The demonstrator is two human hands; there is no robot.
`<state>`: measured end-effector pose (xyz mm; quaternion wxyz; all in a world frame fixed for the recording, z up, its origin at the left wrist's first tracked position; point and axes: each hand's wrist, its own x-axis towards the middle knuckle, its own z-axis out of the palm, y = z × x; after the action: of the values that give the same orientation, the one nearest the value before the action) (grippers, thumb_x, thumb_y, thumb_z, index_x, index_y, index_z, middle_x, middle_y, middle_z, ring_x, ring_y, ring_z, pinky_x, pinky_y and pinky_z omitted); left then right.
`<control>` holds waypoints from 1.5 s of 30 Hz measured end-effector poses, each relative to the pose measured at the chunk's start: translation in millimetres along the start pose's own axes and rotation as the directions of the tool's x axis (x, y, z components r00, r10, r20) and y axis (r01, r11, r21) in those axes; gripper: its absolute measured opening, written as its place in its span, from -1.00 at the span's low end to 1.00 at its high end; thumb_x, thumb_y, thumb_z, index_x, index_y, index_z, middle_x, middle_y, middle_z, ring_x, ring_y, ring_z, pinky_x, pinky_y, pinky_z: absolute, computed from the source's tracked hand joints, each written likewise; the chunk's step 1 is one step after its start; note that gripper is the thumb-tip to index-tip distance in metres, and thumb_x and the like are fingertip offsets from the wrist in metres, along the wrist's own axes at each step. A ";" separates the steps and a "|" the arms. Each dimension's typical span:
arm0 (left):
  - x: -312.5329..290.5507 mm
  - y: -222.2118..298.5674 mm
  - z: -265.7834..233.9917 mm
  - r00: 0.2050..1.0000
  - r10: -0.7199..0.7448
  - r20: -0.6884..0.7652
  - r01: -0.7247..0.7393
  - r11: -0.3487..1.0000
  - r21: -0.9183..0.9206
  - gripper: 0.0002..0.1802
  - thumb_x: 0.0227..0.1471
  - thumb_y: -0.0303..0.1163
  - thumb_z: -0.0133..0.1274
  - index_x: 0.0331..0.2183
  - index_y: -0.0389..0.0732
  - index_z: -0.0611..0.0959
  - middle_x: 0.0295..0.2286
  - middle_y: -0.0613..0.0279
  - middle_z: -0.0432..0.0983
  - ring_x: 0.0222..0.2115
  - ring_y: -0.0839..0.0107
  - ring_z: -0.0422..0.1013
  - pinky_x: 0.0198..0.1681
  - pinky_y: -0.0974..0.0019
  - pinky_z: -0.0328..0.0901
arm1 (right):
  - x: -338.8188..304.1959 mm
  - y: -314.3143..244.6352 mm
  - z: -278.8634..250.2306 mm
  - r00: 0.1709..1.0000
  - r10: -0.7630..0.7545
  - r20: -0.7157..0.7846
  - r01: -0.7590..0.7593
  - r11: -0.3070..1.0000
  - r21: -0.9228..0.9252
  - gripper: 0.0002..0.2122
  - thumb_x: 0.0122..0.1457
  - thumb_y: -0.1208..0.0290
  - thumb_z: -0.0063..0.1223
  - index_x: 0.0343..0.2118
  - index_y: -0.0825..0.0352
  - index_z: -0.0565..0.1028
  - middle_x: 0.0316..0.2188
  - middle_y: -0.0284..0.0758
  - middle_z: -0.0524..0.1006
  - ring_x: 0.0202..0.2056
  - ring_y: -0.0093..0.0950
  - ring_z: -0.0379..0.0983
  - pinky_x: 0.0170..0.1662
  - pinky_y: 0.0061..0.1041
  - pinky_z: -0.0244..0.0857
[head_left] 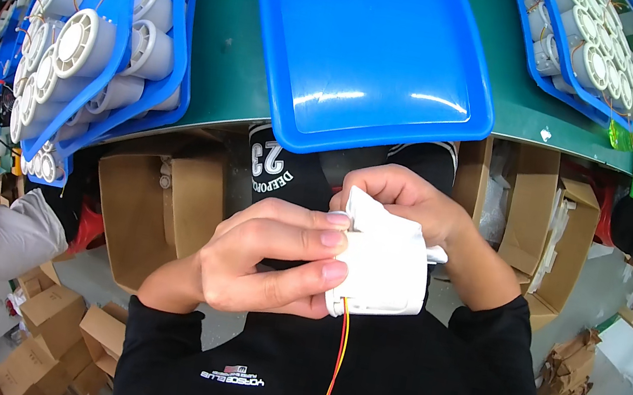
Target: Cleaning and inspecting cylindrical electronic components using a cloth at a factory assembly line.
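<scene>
In front of my chest, my left hand (pixel 272 261) is closed around a white plastic housing (pixel 382 280), thumb and fingers pressed on its left side. From the housing's lower rim hangs a thin red and yellow cable (pixel 342 348) with a small white connector at its end. A creased, thin white sheet (pixel 380 215), paper or cloth, sticks up along the housing's upper side. My right hand (pixel 408 200) is curled behind that sheet and grips it. Some of its fingertips are hidden by the sheet and housing.
A blue tray (pixel 369 135) lies on the green table (pixel 220 47), overhanging its near edge. Stacked blue trays (pixel 177 82) of white round housings (pixel 82 45) stand left, with more trays (pixel 552 65) right. Cardboard boxes (pixel 155 212) sit below. Another person (pixel 1 228) is at far left.
</scene>
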<state>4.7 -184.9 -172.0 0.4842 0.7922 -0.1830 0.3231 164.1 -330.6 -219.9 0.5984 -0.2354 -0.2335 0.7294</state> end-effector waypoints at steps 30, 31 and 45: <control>15.8 0.6 -18.9 0.976 0.163 0.146 -0.197 0.944 0.265 -0.61 -0.26 -0.54 0.33 -0.27 -0.39 0.65 -0.26 -0.01 0.51 -0.26 0.06 0.53 -0.23 0.23 0.51 | -14.5 -83.0 33.7 0.935 -0.350 -0.061 0.038 0.270 -0.962 -0.96 0.07 0.53 0.12 -0.43 0.36 0.50 -0.49 -0.32 0.49 -0.44 -0.50 0.44 -0.33 -0.53 0.31; 14.4 4.1 -19.1 0.962 0.214 0.168 -0.253 0.931 0.265 -0.64 -0.24 -0.55 0.31 -0.28 -0.38 0.65 -0.25 -0.02 0.51 -0.26 0.05 0.52 -0.23 0.24 0.52 | -12.3 -83.9 29.7 0.920 -0.382 -0.083 -0.006 0.200 -0.980 -0.94 0.08 0.51 0.14 -0.43 0.36 0.49 -0.50 -0.33 0.49 -0.44 -0.51 0.43 -0.33 -0.52 0.32; 6.9 -0.6 -14.7 0.910 0.406 0.078 -0.368 0.709 0.602 -0.67 -0.24 -0.58 0.31 -0.29 -0.28 0.68 -0.24 0.14 0.45 -0.18 0.11 0.48 -0.18 0.28 0.57 | -45.5 -62.5 10.8 0.790 -0.561 -0.248 0.225 0.641 -0.734 -0.94 0.12 0.58 0.07 -0.39 0.40 0.41 -0.48 -0.45 0.37 -0.44 -0.71 0.24 -0.38 -0.68 0.12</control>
<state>5.1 -171.5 -162.9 0.1326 0.8384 -0.2175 0.4819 213.0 -365.0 -169.7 0.6574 -0.5391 -0.3792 0.3652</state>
